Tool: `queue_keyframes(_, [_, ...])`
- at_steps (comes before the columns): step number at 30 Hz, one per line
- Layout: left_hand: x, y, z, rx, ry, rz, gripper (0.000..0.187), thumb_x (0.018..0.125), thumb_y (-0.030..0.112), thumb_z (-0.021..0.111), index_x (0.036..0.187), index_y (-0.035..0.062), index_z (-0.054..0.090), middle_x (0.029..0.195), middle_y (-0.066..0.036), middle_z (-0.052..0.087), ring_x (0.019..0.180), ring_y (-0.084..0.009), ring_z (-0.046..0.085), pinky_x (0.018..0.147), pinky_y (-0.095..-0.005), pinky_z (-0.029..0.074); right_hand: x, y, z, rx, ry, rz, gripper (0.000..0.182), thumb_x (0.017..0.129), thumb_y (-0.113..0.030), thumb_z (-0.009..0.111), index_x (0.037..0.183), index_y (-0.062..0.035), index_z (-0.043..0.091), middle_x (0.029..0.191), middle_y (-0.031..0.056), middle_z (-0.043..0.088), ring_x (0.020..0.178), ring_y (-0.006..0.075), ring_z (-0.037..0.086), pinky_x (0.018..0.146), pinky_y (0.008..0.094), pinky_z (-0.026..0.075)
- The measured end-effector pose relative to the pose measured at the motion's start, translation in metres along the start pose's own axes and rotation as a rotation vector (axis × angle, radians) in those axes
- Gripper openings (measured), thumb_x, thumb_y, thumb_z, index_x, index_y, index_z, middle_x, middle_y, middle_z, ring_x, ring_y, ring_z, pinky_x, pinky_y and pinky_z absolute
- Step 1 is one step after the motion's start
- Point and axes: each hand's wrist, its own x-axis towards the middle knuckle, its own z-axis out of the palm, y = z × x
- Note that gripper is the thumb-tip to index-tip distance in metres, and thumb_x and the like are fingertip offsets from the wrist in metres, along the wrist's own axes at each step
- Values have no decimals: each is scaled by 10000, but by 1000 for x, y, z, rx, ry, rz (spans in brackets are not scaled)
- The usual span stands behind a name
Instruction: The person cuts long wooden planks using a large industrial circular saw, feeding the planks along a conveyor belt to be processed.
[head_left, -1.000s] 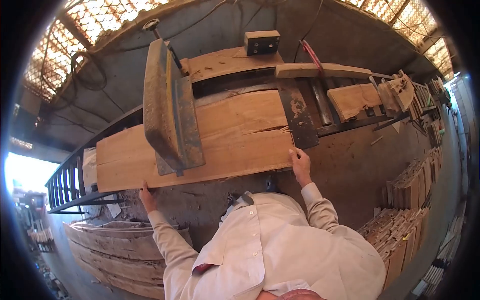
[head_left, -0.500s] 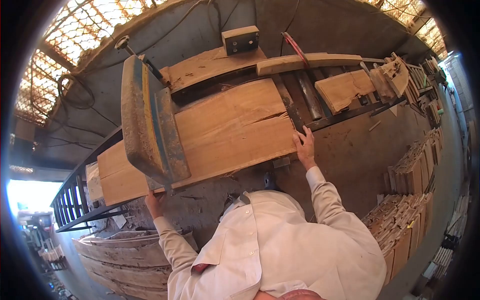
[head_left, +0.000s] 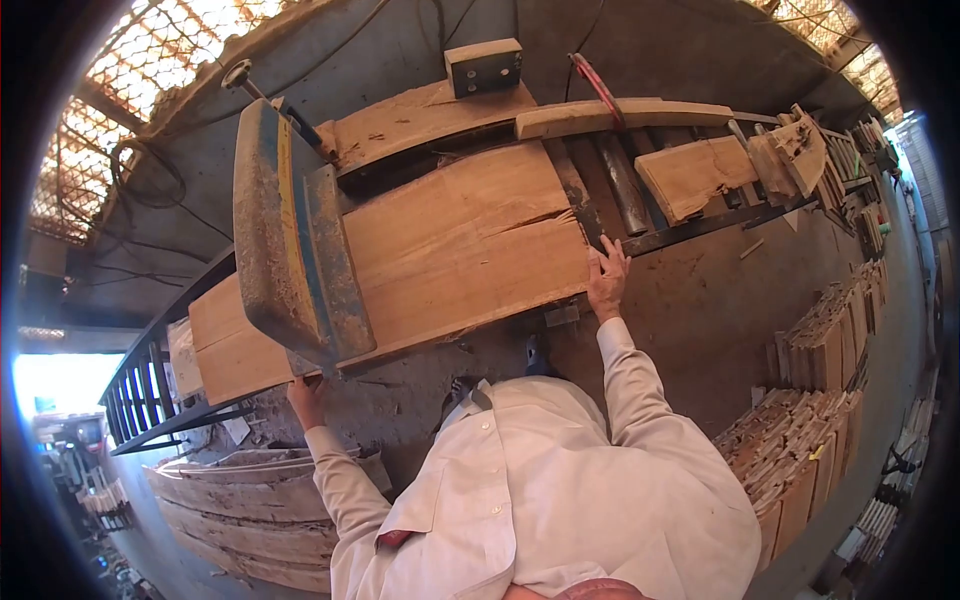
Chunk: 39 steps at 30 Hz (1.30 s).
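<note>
A wide wooden board (head_left: 460, 250) with a split near its right end lies flat on a dark metal frame, passing under a dusty machine housing (head_left: 270, 240). At the board's near right corner, my right hand (head_left: 608, 285) holds its end, fingers pointing away from me along the end edge. My left hand (head_left: 307, 402) grips the near edge with its fingertips, right beside the lower corner of the housing's metal plate (head_left: 340, 265). That hand's fingers are partly hidden by the edge. The housing covers a middle stretch of the board.
Behind the board lie a long plank (head_left: 620, 115), a wood block (head_left: 485, 68) and a shorter offcut (head_left: 697, 175). A metal roller (head_left: 622, 185) sits to the right. Stacked boards (head_left: 800, 430) stand at right; curved slabs (head_left: 250, 505) lie at lower left.
The view has shifted slightly. My right hand has slid a little away from me along the board's end, its fingers now pointing more straight ahead. My left hand stays at the near edge.
</note>
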Motion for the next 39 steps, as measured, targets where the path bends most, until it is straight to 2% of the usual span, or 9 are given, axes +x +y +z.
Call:
queue_keyframes(4, [-1,-9,-2,321,-51,205,378,994,297,597,1165,-38,555,1113,-183,637,961,-319,704,776,-419,610,2,2,1,4,-6,-7,415,1030,-404,508,1146,-95,759,1450,27,553,1457,303,354,1234,519,104])
queue_keyframes(8, [-9,4,15,-12,120,-44,398,1009,341,585,1164,-25,557,1130,-182,634,964,-329,701,763,-425,612,2,7,3,10,-26,-14,414,1034,-399,498,1144,-95,758,1454,30,554,1462,303,350,1234,518,95])
queue_keyframes(11, [-15,7,25,-1,136,4,449,1007,377,590,1197,-28,545,1122,-182,640,967,-326,703,735,-424,613,3,8,3,58,-45,16,392,1035,-372,495,1176,-104,743,1460,37,555,1471,297,344,1234,516,84])
queue_keyframes(13, [-2,-7,13,355,35,240,469,1004,381,595,1217,-32,533,1116,-188,642,957,-334,707,736,-430,621,4,10,1,65,-44,13,365,1032,-338,495,1187,-113,738,1458,39,559,1472,295,346,1233,515,82])
queue_keyframes(19, [-16,2,18,314,32,218,562,991,418,610,1209,-90,507,1130,-213,650,928,-337,722,754,-423,644,9,44,14,-13,-65,-87,351,1048,-276,468,1248,-107,701,1442,10,583,1472,258,359,1226,498,100])
queue_keyframes(26, [0,10,-19,-103,33,-166,601,985,507,586,1159,-68,569,1010,-194,711,851,-306,731,716,-420,625,7,22,10,7,-95,-5,395,1060,-347,461,1279,-107,685,1448,5,579,1470,238,363,1219,498,129])
queue_keyframes(32, [13,21,-29,-15,217,25,553,976,512,595,1137,-16,613,970,-145,720,811,-274,726,705,-398,598,7,20,10,50,-79,38,410,1055,-375,473,1308,-113,662,1453,10,573,1459,239,384,1218,482,139])
queue_keyframes(35, [10,14,-39,141,113,187,530,968,487,616,1154,-9,598,1016,-138,692,855,-271,714,736,-420,593,4,17,10,2,-30,39,410,1053,-379,477,1303,-110,661,1451,29,573,1452,248,395,1220,481,138])
queue_keyframes(39, [16,5,-39,51,116,171,546,953,487,643,1181,-5,578,1115,-155,648,966,-280,683,759,-422,582,3,13,7,20,-3,31,410,1040,-370,492,1288,-90,660,1430,56,588,1442,267,408,1224,511,134])
